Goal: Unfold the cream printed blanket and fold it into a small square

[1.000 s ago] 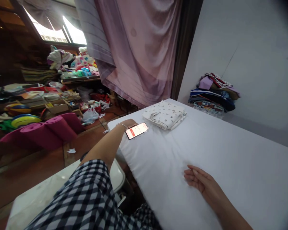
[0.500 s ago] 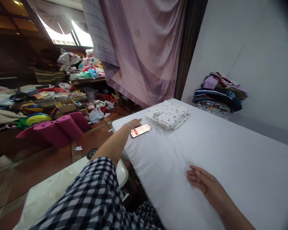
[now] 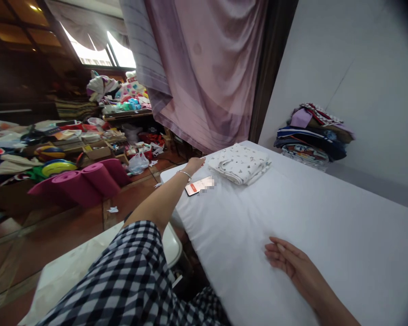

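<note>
My left hand point(image 3: 195, 166) reaches forward over the far left part of the white-covered surface point(image 3: 326, 217). It is between a phone point(image 3: 197, 186) with a lit screen and a folded white cloth point(image 3: 240, 163) with a small dark print. Its fingers are small and partly hidden, so their grip is unclear. The phone lies flat, just below the wrist with the bracelet. My right hand point(image 3: 287, 258) rests palm inward over the near part of the white cover, fingers apart and holding nothing.
Folded clothes point(image 3: 309, 133) are stacked by the wall at the right. A pink curtain point(image 3: 211, 68) hangs behind the surface. Rolled magenta mats point(image 3: 85, 183) and cluttered boxes stand at the left. A white stool or table point(image 3: 71, 262) is beneath my left arm.
My left hand has moved slightly forward and right, off the phone's upper edge toward the folded cloth. The view has shifted slightly. My right hand keeps the same pose.
</note>
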A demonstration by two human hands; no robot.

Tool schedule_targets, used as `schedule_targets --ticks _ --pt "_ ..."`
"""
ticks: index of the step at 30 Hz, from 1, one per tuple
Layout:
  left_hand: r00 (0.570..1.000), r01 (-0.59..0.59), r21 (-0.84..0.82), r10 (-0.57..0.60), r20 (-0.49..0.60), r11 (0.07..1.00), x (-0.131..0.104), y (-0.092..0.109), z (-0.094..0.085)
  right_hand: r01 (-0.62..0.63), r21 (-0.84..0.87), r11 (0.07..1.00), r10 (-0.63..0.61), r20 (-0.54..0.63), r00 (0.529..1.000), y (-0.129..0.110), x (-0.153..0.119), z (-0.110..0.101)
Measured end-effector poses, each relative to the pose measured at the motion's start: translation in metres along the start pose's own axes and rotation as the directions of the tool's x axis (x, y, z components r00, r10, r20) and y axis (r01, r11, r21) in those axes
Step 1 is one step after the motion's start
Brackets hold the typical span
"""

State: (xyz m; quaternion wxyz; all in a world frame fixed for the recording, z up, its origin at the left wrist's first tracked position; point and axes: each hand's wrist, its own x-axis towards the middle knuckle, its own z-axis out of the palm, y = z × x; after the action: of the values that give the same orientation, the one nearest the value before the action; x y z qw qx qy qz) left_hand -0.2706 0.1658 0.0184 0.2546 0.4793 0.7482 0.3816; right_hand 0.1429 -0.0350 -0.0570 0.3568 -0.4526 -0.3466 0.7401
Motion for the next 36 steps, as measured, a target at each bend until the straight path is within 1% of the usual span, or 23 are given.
schedule_targets --ticks 3,5,8,12,14,17,19,22,24,26,27,28,29,30,31,32,33,34,36 --pt "0.992 -0.112 0.049 0.114 -0.054 0.993 0.005 0.015 0.006 0.000 0.011 1.000 0.000 0.004 1.000 0.001 0.001 0.001" --pt "0.983 -0.164 0.091 0.171 -0.073 0.982 0.008 0.024 0.013 0.007 0.015 1.000 -0.008 0.003 1.000 0.002 0.002 0.002" --pt "0.970 -0.222 0.146 0.233 -0.067 0.964 0.011 0.035 0.029 0.008 0.027 1.000 -0.008 -0.001 1.000 0.003 0.005 0.002" --pt "0.953 -0.279 0.211 0.297 -0.060 0.937 0.012 0.048 0.055 -0.005 0.047 0.999 0.004 0.009 1.000 0.007 0.008 0.000" --pt "0.944 -0.292 0.251 0.320 -0.076 0.923 0.011 0.052 0.067 -0.004 0.061 0.998 0.003 0.017 1.000 0.009 0.009 -0.001" --pt "0.949 -0.260 0.230 0.292 -0.120 0.938 0.014 0.053 0.081 -0.003 0.089 0.996 0.001 0.017 1.000 0.012 0.011 -0.003" --pt "0.954 -0.234 0.204 0.265 -0.139 0.951 0.017 0.054 0.086 -0.001 0.108 0.994 -0.002 0.026 1.000 0.012 0.011 -0.003" --pt "0.950 -0.227 0.245 0.270 -0.158 0.943 0.020 0.061 0.091 -0.008 0.111 0.994 0.004 0.041 0.999 0.011 0.009 -0.001" --pt "0.937 -0.242 0.270 0.297 -0.186 0.932 0.015 0.070 0.096 -0.015 0.103 0.995 0.011 0.041 0.999 0.009 0.007 -0.001" --pt "0.903 -0.310 0.305 0.380 -0.203 0.900 0.002 0.077 0.107 -0.022 0.093 0.995 0.019 0.039 0.999 0.008 0.006 -0.002" --pt "0.876 -0.372 0.335 0.446 -0.182 0.866 -0.007 0.080 0.116 -0.029 0.088 0.996 0.026 0.035 0.999 0.007 0.005 -0.003" --pt "0.832 -0.464 0.389 0.542 -0.116 0.796 -0.016 0.081 0.125 -0.036 0.081 0.996 0.033 0.031 0.999 0.007 0.005 -0.003" --pt "0.782 -0.565 0.430 0.623 0.007 0.704 -0.027 0.081 0.135 -0.041 0.074 0.996 0.039 0.029 0.999 0.008 0.006 -0.004" --pt "0.735 -0.645 0.453 0.662 0.145 0.616 -0.036 0.079 0.145 -0.042 0.067 0.997 0.040 0.028 0.999 0.008 0.006 -0.005" --pt "0.703 -0.690 0.472 0.663 0.257 0.549 -0.045 0.076 0.154 -0.040 0.061 0.997 0.038 0.029 0.999 0.008 0.006 -0.006" --pt "0.694 -0.704 0.493 0.641 0.327 0.511 -0.052 0.073 0.161 -0.034 0.055 0.998 0.033 0.031 0.999 0.008 0.006 -0.007" --pt "0.704 -0.694 0.523 0.615 0.354 0.494 -0.058 0.070 0.166 -0.028 0.050 0.998 0.026 0.033 0.999 0.009 0.006 -0.007" --pt "0.729 -0.664 0.559 0.595 0.338 0.496 -0.061 0.067 0.168 -0.022 0.045 0.999 0.021 0.034 0.999 0.009 0.006 -0.007" --pt "0.781 -0.586 0.613 0.571 0.254 0.529 -0.063 0.065 0.168 -0.014 0.040 0.999 0.013 0.037 0.999 0.008 0.005 -0.007"
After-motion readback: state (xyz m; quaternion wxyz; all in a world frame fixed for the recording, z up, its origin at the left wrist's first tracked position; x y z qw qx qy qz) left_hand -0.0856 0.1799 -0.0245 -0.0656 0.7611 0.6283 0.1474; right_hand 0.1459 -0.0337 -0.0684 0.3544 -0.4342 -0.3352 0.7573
